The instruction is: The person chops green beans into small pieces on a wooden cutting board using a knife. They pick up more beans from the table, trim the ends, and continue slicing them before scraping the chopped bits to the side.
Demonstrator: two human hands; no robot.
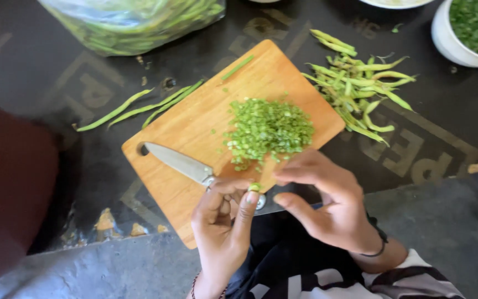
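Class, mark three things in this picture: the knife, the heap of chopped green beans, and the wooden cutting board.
knife (181, 163): head view, middle of the blade.
heap of chopped green beans (268, 130): head view, centre of the pile.
wooden cutting board (195, 116): head view, bare wood left of the heap.

A kitchen, plainly, with food prep on a dark mat over a grey stone floor or ledge. Just beyond the fingertips (283, 178) of the right hand sits a wooden cutting board (195, 124) heaped with chopped green beans (269, 130); a kitchen knife (181, 162) lies by the fingers of the left hand. Farther out: bean trimmings (360, 88), a plastic bag of whole beans (134, 22), a white bowl (449, 41) of chopped greens.
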